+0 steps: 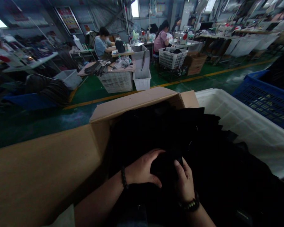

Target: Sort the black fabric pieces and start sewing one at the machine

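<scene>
My left hand [144,168], with a dark bead bracelet at the wrist, curves its thumb and fingers around the near side of a folded black cloth piece [167,165]. On the right edge of that cloth, my right hand [185,181] closes with the thumb on top and the fingers behind. The cloth is so dark that its folds and outline barely show. Both hands are above an open cardboard box [134,100], where many more black cloth pieces [144,129] lie stacked. The stack spreads rightward in overlapping layers.
A long box flap [42,170] juts out to the left. Right of the box stands a white plastic bin [255,132], with a blue crate [267,97] beyond it. Across the green floor, people sit at sewing tables among baskets [172,58] and a white tub [142,82].
</scene>
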Demonstrator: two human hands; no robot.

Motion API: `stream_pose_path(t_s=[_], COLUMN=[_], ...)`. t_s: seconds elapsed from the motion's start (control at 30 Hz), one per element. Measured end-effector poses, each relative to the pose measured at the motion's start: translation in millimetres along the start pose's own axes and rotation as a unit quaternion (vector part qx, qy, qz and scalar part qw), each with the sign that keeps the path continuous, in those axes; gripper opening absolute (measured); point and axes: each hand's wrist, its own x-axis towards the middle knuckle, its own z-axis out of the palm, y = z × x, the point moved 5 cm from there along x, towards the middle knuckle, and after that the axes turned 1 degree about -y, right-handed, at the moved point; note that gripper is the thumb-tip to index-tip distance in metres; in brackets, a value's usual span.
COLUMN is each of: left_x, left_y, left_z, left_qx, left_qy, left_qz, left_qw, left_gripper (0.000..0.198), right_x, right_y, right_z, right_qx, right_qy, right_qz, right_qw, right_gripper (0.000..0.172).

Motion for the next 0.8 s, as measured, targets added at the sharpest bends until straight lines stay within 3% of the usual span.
stream_pose_path(t_s=[0.07,0.2,0.37,0.43,0.5,0.57,0.67,0.8], left_x=[-1,-2,-4,-2,1,6,12,11], left_y=[-1,2,2,-6,-18,-30,-35,1], left_z=[0.6,-2.1,-1.9,-6.9,-14.1,-19.8,-28.6,-40.9], left_qx=[0.035,0.05,0.017,-0.003,-0.047,-0.104,-0.133,-0.05], left_qy=[0.018,0.025,-0.031,0.0,0.038,0.047,0.046,0.057], left_qz=[-0.021,-0.003,0.033,0.017,-0.02,-0.064,-0.098,-0.023], left_qw=[0.999,0.998,0.999,1.0,0.998,0.991,0.985,0.997], left_gripper=[0.095,0.07,0.101,0.088,0.063,0.046,0.038,0.031], right_x=[-1,-5,-16,-22,-26,-28,-29,-43], right_y=[-2,-15,-36,-48,-61,-71,-75,-66], right_z=[2,10,26,34,42,45,30,-30], right_qx=[0.038,0.089,0.12,0.132,0.131,0.106,0.023,-0.071], right_qy=[-0.021,-0.061,-0.134,-0.164,-0.19,-0.195,-0.124,0.084], right_qz=[-0.005,-0.034,0.035,0.06,0.061,0.054,0.007,-0.097], right_qw=[0.999,0.994,0.983,0.976,0.971,0.974,0.992,0.989], right_gripper=[0.037,0.04,0.058,0.068,0.075,0.079,0.071,0.043])
